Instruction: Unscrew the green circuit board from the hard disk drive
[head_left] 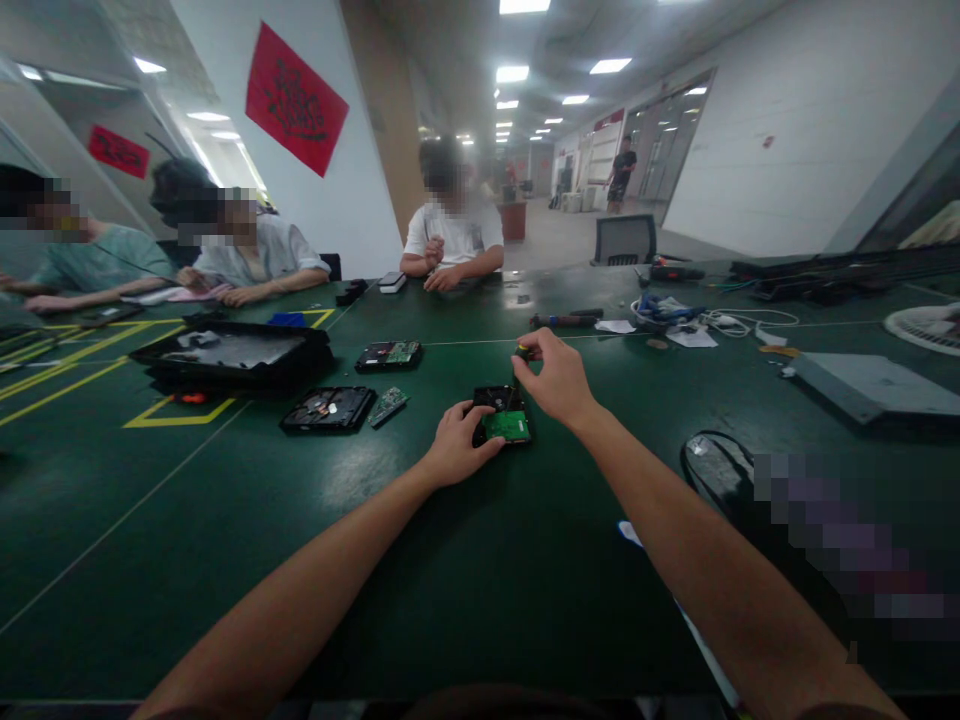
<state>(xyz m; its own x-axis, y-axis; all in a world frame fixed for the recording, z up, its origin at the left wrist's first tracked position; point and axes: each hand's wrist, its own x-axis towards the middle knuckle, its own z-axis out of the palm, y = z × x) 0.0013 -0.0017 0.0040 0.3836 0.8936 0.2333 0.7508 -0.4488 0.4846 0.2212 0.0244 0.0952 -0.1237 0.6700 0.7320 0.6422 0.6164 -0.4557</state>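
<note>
A hard drive [507, 426] lies on the green table in front of me, its green circuit board facing up. My left hand [459, 446] grips its left side, with the thumb at the near edge and the fingers over the black casing. In my right hand [553, 376] a small screwdriver [523, 352] stands upright, pinched by its dark and yellow handle. The screwdriver's shaft points down at the drive's far right part; its tip is too small to make out. Left of the drive lie a loose circuit board [388, 406] and another hard drive [328, 409].
A third hard drive [388, 355] lies farther back, beside a stacked black tray [232, 355]. Cables [667, 312], a hammer-like tool [566, 320] and a grey metal box [877, 385] lie to the right. A person [454, 240] sits across the table; two more sit at the left.
</note>
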